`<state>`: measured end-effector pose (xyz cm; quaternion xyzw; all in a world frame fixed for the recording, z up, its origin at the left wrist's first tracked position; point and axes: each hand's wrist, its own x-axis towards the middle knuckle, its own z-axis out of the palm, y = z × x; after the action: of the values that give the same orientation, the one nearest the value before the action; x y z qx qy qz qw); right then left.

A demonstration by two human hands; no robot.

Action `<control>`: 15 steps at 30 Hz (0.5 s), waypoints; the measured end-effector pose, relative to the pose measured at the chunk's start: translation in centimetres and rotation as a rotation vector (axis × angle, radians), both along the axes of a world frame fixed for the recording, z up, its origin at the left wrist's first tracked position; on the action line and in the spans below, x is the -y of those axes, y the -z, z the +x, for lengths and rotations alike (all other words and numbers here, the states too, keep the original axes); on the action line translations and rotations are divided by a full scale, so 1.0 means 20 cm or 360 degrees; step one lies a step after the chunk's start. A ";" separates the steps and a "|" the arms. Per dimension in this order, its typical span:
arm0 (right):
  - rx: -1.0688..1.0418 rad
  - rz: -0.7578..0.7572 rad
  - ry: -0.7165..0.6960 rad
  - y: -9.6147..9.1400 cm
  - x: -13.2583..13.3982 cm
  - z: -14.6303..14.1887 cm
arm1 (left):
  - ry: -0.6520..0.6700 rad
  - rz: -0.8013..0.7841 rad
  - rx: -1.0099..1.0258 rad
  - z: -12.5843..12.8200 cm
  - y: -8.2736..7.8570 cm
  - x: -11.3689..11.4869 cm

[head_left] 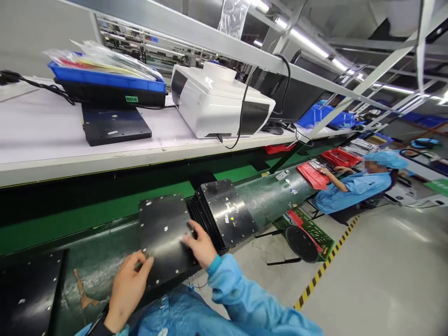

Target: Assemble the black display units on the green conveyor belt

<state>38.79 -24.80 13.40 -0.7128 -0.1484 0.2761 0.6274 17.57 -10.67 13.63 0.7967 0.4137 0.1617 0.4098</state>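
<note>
A flat black square panel (pixel 164 238) with small light dots along its edges lies on the dark green work surface in front of me. My left hand (pixel 129 285) is at its near left edge, fingers curled and thumb bent against the panel. At the right edge is my right hand (pixel 201 245), thumb and forefinger drawn together. Something small and dark shows between those fingertips; I cannot make out what. Just right of it stands a stack of similar black panels (pixel 227 212), the top one bearing small labels. Another black panel (pixel 30 291) lies at the far left.
A white shelf (pixel 42 140) runs above the surface, bearing a blue tray (pixel 108 79) of bagged papers, a black plate (pixel 115 123) and a white machine (pixel 217 100). Further right, a co-worker (pixel 350 184) in blue handles red trays. A black stool (pixel 301 242) stands on the floor.
</note>
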 end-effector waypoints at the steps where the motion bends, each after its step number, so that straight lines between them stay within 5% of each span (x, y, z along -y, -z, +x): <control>1: 0.0116 0.0011 0.0023 -0.10 0.08 0.08 | 0.0072 -0.0025 0.0125 0.08 -0.11 0.04; 4: 0.0375 -0.0067 0.0143 -0.33 0.31 0.39 | 0.0380 -0.0141 0.0454 0.37 -0.36 0.19; 7: 0.0560 -0.0289 0.0274 -0.42 0.48 0.70 | 0.0674 -0.0236 0.0582 0.69 -0.46 0.34; 11: 0.0697 -0.0778 0.0284 -0.36 0.60 0.97 | 0.0910 -0.0363 0.0412 0.98 -0.38 0.51; 15: 0.0908 -0.1051 0.0139 -0.30 0.62 1.08 | 0.0967 -0.0402 0.0341 1.07 -0.27 0.62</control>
<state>60.40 -37.19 19.48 -0.9286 -0.1892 0.0738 0.3107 38.92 -23.12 18.94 0.8050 0.1289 0.0627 0.5757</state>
